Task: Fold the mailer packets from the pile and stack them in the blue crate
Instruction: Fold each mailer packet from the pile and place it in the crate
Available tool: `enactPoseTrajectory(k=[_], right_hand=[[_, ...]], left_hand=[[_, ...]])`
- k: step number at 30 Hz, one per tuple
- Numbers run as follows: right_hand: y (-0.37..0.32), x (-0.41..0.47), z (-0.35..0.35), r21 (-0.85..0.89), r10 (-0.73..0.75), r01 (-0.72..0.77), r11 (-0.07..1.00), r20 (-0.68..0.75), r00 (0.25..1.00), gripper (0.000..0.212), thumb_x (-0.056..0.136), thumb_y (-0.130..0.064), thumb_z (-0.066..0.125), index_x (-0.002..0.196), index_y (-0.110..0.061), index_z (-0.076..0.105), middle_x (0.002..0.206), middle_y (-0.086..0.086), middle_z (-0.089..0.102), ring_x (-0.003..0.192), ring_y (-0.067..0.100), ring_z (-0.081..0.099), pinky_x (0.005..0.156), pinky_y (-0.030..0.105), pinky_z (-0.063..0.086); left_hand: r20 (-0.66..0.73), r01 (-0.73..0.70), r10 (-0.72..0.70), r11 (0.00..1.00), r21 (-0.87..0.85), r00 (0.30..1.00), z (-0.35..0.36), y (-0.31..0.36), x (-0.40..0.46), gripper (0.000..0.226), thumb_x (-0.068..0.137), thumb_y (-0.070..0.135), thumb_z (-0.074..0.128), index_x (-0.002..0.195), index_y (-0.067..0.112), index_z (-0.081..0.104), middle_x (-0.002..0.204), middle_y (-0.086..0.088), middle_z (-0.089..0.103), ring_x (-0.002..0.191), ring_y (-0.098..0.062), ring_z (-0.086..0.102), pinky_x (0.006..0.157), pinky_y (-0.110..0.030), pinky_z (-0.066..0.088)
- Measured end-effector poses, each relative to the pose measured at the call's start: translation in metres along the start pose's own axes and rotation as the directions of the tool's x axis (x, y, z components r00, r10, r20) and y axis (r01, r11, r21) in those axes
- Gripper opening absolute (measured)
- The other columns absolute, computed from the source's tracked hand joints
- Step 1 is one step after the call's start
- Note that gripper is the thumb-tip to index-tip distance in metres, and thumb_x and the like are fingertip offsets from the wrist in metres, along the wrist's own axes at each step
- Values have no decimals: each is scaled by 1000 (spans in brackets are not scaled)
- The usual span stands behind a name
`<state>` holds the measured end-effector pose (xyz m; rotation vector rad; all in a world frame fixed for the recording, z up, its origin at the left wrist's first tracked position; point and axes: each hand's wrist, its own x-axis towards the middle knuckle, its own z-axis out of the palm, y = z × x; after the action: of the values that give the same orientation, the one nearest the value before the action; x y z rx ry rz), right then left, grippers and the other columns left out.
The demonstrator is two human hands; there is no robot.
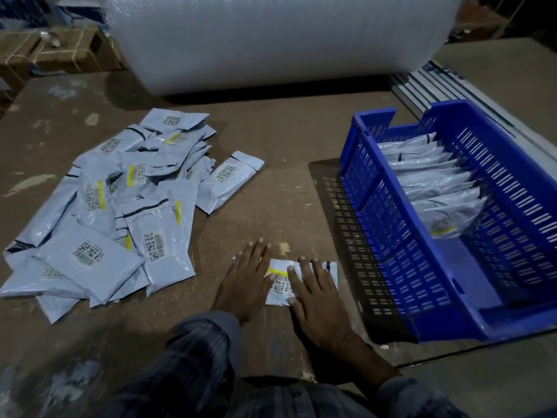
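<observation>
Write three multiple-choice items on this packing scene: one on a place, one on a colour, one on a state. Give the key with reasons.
1. Where does the pile of unfolded packets lie?
A. Left of the hands
B. Inside the crate
C. On the bubble wrap roll

2. What colour is the crate?
A. Red
B. Blue
C. Green

3. How do the left hand and right hand lie?
A. Fists in the air
B. Flat on a packet
C. Gripping the crate

Key: 1 A, the pile lies on the table's left; 2 B, its slotted walls are blue; 3 B, straight fingers press the packet.
</observation>
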<state>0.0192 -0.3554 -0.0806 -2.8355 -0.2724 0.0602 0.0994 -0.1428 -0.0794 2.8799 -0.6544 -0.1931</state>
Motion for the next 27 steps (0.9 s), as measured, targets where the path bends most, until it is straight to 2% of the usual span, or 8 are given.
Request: enactPoseTrajectory(k=[4,8,13,16,20,22,25,27], right_hand=[[-2,19,-22,74,84,-80,994,-52,995,84,88,-57,58,158,-16,35,158,4,42,144,30,38,114,48,39],[-8,46,-33,14,75,-75,997,-44,996,95,76,-55,69,156,-14,39,124,7,60,110,31,54,92,48,47],[-13,67,-36,78,29,-34,996,68,997,50,75,-36,77,121,-22,63,108,6,60,101,36,57,83,46,41],[-11,68,-37,232,38,-52,971,63,997,34,83,-42,78,97,-16,60,103,11,57,90,33,54,74,43,41],[-7,67,-63,299,122,-126,946,32,992,17,81,-24,72,87,-22,56,94,7,62,90,33,60,68,41,44],[-5,67,-90,339,188,-169,925,-25,982,16,83,-26,68,91,-24,54,90,6,67,87,31,62,65,40,46],[-2,65,-134,352,222,-174,920,-101,970,27,87,-20,71,110,-26,58,104,3,70,98,28,65,74,38,53],[-1,61,-166,338,219,-156,928,-155,963,34,88,-16,74,119,-26,62,111,3,70,104,25,64,80,38,55]], left_hand=[[-148,164,-202,959,-231,968,-11,-13,-7,57,108,31,31,157,6,45,160,-14,49,146,-34,49,121,-49,35],[-133,220,-295,888,-404,946,-25,-15,-12,55,106,26,37,155,4,48,155,-18,53,142,-37,51,120,-39,29],[-75,289,-373,815,-502,925,-26,-8,-13,60,104,38,35,155,8,48,156,-14,52,144,-34,49,120,-33,25],[-57,293,-381,791,-537,923,-26,-13,-12,60,107,41,37,158,9,45,160,-12,49,147,-30,46,121,-29,25],[-37,335,-411,789,-515,911,-36,-10,-4,49,112,21,50,158,8,43,159,-18,48,146,-34,45,121,-42,32],[-7,384,-462,745,-546,887,-39,-6,3,51,113,31,48,159,10,41,162,-17,43,148,-36,40,124,-47,28],[53,426,-437,832,-356,898,-35,0,15,74,109,64,11,165,19,30,168,-16,31,153,-39,28,125,-55,23],[166,491,-464,841,-225,870,-33,13,24,74,108,63,4,170,22,6,176,-13,6,161,-37,5,129,-54,6]])
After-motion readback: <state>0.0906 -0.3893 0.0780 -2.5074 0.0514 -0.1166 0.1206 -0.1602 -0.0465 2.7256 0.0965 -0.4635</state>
